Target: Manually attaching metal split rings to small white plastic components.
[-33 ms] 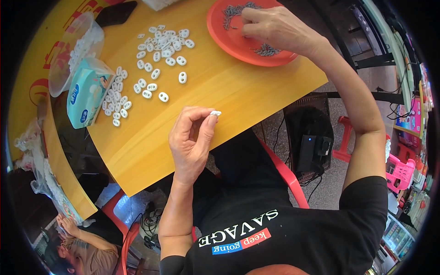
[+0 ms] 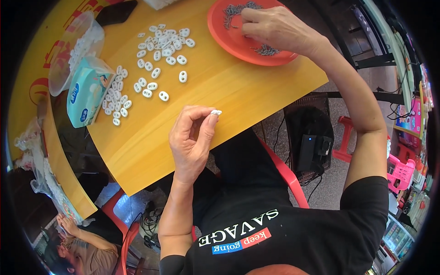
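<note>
My left hand (image 2: 192,137) is raised over the table's near edge. Its thumb and index finger pinch a small white plastic piece (image 2: 216,112), seen mostly edge-on. At the upper right, my right hand (image 2: 277,30) reaches over a red plate (image 2: 224,41), its fingers drawn together; whatever is between their tips is hidden. Small grey screw-like pieces (image 2: 266,49) lie in the plate in loose heaps, some beside my right hand. White oval pieces with two holes (image 2: 169,43) are scattered across the table's middle. A second cluster of these ovals (image 2: 117,96) lies farther left.
A turquoise tissue pack (image 2: 87,94) stands at the left of the wooden table (image 2: 247,96), against a clear tub (image 2: 57,78) holding white pieces. A dark phone (image 2: 117,13) lies at the far left. Another person (image 2: 87,247) sits at lower left; a red stool (image 2: 343,140) stands right.
</note>
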The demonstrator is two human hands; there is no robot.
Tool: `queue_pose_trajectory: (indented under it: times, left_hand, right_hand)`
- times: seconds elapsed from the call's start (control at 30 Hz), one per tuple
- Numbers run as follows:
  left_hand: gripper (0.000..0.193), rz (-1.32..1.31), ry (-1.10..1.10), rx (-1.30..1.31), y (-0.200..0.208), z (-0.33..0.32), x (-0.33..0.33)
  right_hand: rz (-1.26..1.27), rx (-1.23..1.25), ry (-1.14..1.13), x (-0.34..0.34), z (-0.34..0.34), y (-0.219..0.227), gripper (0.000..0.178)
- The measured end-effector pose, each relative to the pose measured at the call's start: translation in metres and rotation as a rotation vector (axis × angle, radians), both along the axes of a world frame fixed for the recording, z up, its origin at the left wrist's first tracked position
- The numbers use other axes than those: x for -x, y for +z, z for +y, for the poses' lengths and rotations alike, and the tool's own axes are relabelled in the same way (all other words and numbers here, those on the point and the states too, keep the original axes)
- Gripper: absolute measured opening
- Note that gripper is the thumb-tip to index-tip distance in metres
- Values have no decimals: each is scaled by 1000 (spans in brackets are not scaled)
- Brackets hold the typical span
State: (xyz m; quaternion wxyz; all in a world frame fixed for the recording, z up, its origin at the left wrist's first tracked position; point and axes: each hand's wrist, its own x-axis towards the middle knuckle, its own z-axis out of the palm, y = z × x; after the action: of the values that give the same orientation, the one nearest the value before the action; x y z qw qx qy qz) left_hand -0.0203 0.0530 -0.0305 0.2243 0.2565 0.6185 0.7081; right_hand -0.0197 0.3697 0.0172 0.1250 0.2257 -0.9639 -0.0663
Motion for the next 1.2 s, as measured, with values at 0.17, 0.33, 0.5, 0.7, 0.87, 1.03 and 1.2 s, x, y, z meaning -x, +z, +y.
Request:
queue_pose_trajectory:
  times: [0.17, 0.33, 0.5, 0.7, 0.87, 1.03, 1.2]
  left_hand:
    - [6, 25, 20, 44, 0, 1, 1]
    - [8, -92, 54, 9, 11, 1, 4]
    - [12, -219, 71, -120, 15, -9, 4]
    - [13, -177, 125, -157, 32, -34, -7]
    - [15, -102, 145, -176, 42, -55, -9]
    - [13, -107, 139, -255, 47, -61, -17]
    - [13, -68, 158, -255, 49, -66, -22]
  right_hand:
    - [13, 214, -54, 1, -3, 8, 13]
    - [28, 738, -280, -15, -48, 46, 10]
    - [105, 946, -213, -19, -110, 63, 6]
    - [-417, 1726, -72, -42, -160, 5, 23]
    - [-550, 1922, -51, -52, -193, -4, 24]
    - [-648, 2060, -7, -59, -203, -4, 23]
    - [-632, 2105, -3, -63, -211, 1, 23]
